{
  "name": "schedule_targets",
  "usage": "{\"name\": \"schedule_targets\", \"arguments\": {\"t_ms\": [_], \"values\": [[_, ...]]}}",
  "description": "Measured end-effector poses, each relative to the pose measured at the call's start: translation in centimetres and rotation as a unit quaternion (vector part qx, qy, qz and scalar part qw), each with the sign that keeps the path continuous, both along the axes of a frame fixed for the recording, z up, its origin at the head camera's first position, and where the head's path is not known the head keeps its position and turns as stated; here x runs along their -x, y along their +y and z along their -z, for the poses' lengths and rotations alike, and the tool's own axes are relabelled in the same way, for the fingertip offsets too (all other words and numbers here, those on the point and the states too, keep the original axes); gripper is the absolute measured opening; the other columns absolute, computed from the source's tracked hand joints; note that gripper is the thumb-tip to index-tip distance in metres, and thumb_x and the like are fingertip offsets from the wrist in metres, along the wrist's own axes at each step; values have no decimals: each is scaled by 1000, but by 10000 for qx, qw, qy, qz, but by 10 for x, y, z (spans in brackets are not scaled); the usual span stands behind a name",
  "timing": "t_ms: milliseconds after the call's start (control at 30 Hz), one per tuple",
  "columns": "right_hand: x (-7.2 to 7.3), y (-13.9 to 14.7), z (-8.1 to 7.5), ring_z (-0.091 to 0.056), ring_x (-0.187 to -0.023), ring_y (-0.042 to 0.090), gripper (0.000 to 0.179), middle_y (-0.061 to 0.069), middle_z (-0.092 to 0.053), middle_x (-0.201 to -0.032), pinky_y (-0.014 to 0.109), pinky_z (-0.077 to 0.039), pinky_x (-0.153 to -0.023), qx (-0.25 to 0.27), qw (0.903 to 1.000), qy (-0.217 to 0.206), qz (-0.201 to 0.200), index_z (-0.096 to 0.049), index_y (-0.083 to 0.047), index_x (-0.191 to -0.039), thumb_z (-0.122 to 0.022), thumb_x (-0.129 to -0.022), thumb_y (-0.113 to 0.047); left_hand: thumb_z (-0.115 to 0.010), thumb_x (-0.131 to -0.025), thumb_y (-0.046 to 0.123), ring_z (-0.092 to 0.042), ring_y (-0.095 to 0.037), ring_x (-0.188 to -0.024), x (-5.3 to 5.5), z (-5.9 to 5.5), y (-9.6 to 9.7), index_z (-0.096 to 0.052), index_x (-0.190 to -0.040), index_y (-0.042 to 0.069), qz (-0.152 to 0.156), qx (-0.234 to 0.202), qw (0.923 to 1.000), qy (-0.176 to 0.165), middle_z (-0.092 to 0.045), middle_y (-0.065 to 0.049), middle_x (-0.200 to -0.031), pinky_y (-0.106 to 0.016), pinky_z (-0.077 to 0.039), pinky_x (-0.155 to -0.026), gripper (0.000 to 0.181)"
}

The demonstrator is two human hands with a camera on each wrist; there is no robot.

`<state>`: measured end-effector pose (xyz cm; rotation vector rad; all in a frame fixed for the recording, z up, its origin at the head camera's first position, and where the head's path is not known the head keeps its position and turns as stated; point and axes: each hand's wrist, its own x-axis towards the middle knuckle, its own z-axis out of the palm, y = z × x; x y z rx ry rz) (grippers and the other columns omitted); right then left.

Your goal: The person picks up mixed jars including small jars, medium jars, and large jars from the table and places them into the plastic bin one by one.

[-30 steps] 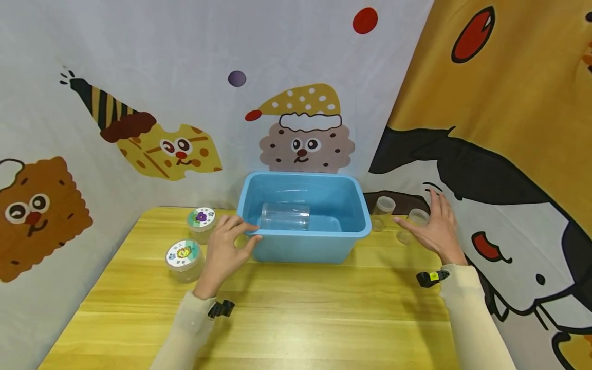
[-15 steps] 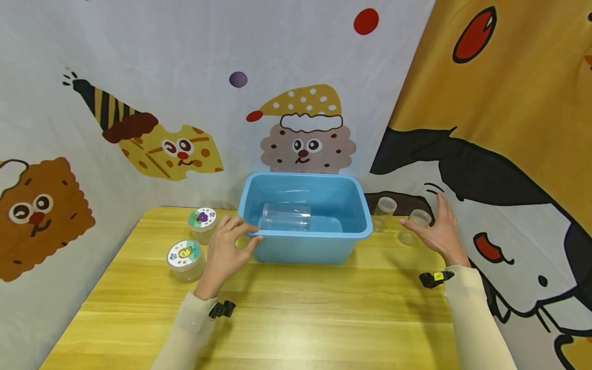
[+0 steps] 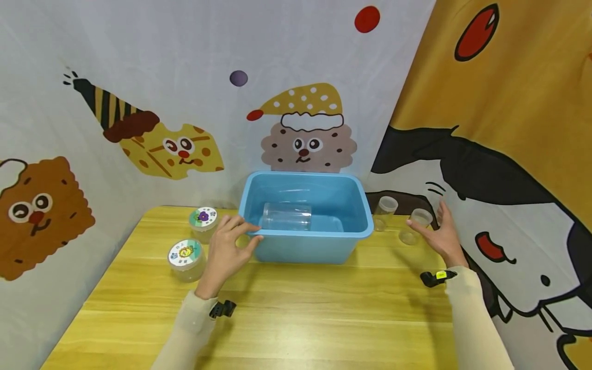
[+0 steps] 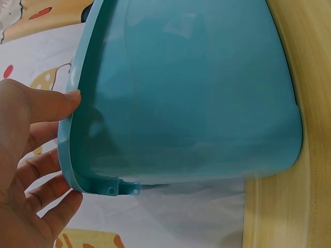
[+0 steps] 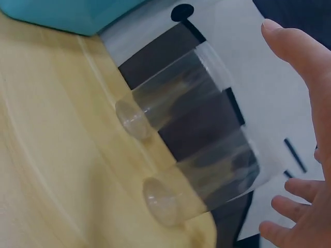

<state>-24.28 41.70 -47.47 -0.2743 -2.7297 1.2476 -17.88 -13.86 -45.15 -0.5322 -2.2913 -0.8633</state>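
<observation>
A light blue plastic tub [image 3: 302, 250] stands at the back of the table. My left hand [image 3: 226, 252] grips its near-left rim corner, thumb against the rim and fingers spread along it in the left wrist view. Inside the tub a clear cylindrical jar [image 3: 287, 217] lies on its side. To the tub's right stand two upright clear jars with whitish translucent tops, one further back [image 3: 385, 208] and one nearer [image 3: 409, 236]. Beside the nearer jar, my right hand [image 3: 441, 237] hovers with thumb and fingers spread. A gap shows between hand and jar [image 5: 207, 181] in the right wrist view.
Two clear round tubs with printed lids stand left of the blue tub: one has a purple flower [image 3: 202, 218], the other a yellow one [image 3: 185, 254]. Behind the wooden table [image 3: 324, 313] hangs a cartoon-printed cloth [image 3: 194, 46].
My right hand shifts slightly right and down beside the nearer jar, its fingers drawing a little lower. The left hand keeps its hold on the tub's rim.
</observation>
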Motion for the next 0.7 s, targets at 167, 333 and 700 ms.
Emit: {"name": "schedule_targets", "arguments": {"t_ms": [167,333,700], "values": [[2,5,11,-15,-154,53,122,24,1,-171,74,-23,-115,288,9993,-228,103,14,-21,-165,-71,-88,-64,-88,-81,23,-46,-15,-82,0,0,0,-81,-98,17,2,4,10000,9,-63,4,-85,-30,-40,-71,19],[3,10,23,-17,-154,52,119,26,-4,-170,71,-23,-117,547,9982,-208,147,12,-19,-165,-70,-89,-61,-89,-81,22,-46,-14,-82,-1,-1,1,-81,-98,17,38,-33,10000,59,-63,4,-85,-29,-40,-71,19],[11,10,35,-38,-146,46,106,25,-35,-163,58,-45,-104,677,9953,-191,668,-15,-14,-165,-72,-89,-60,-88,-82,23,-45,-15,-82,-1,-1,1,-81,-98,17,37,-46,10000,25,-63,3,-85,-30,-40,-71,19]]}}
